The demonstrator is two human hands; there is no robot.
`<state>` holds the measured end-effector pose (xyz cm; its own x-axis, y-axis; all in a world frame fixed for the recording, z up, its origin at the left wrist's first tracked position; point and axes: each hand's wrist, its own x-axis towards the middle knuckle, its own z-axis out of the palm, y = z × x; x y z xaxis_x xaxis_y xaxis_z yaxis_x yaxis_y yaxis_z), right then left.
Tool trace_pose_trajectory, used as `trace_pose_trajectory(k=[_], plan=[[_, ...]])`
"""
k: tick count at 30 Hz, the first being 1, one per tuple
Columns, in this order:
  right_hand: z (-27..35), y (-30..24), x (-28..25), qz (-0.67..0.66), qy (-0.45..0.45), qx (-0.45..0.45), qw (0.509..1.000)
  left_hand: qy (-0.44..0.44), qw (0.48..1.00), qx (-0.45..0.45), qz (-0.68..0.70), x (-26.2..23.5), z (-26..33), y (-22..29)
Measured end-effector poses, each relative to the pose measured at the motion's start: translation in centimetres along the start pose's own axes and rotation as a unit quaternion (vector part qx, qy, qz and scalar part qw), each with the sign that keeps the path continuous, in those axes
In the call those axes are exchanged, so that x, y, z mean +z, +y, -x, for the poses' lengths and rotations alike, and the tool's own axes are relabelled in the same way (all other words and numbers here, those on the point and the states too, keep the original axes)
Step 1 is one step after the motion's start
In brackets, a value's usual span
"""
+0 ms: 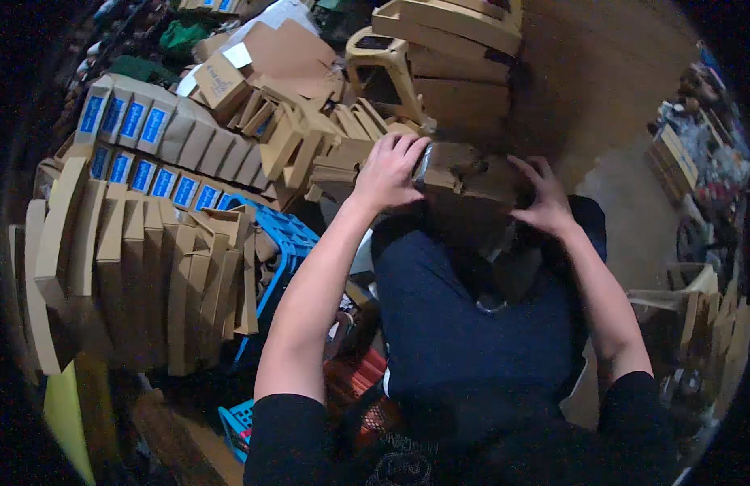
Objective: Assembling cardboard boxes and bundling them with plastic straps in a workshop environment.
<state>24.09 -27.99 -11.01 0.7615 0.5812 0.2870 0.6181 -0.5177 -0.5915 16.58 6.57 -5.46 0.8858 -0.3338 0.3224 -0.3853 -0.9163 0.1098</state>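
Note:
In front of my knees is a worn brown cardboard box (464, 174) with a ragged dark hole in its upper side. My left hand (391, 172) lies over its left part, fingers bent over the top and thumb toward the front. A shiny strip (424, 164) shows beside those fingertips. At the box's right end, my right hand (547, 197) has its thumb and fingers spread wide; its fingertips come close to the cardboard, and contact is hard to make out in the shadow. Another flat cardboard piece (336, 168) sticks out left of my left hand.
Flat cartons (148, 259) stand in a row at left, beside a blue plastic crate (286, 231). Behind them are stacked boxes with blue labels (152, 121). A yellowish plastic stool (383, 53) and large cartons (460, 69) stand ahead. Clutter (707, 154) lines the right side.

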Motion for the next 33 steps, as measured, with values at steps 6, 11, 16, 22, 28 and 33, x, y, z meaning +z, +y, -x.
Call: trace_pose_trajectory(k=[6,11,16,22,28,33], plan=[[1.9,0.8,0.3,-0.017,0.039,0.009,0.999,0.021,1.000,0.012,-0.015,0.6,-1.4,0.9],[2.6,0.1,1.5,-0.020,0.055,0.027,0.998,0.016,1.000,-0.009,0.003,0.7,-0.7,1.0],[2.3,-0.1,2.0,0.004,0.042,0.020,0.999,0.022,1.000,-0.012,0.017,0.2,-0.3,1.1],[0.6,-0.6,1.3,0.103,0.034,-0.005,0.994,0.005,1.000,-0.007,0.003,0.5,-1.3,0.2],[-5.6,-6.1,0.2,0.245,-0.045,-0.082,0.965,-0.008,1.000,-0.002,-0.023,0.8,-2.3,-0.6],[-8.7,-4.3,2.9,0.217,-0.100,-0.033,0.970,0.099,0.992,-0.026,-0.080,2.0,-0.7,2.1]])
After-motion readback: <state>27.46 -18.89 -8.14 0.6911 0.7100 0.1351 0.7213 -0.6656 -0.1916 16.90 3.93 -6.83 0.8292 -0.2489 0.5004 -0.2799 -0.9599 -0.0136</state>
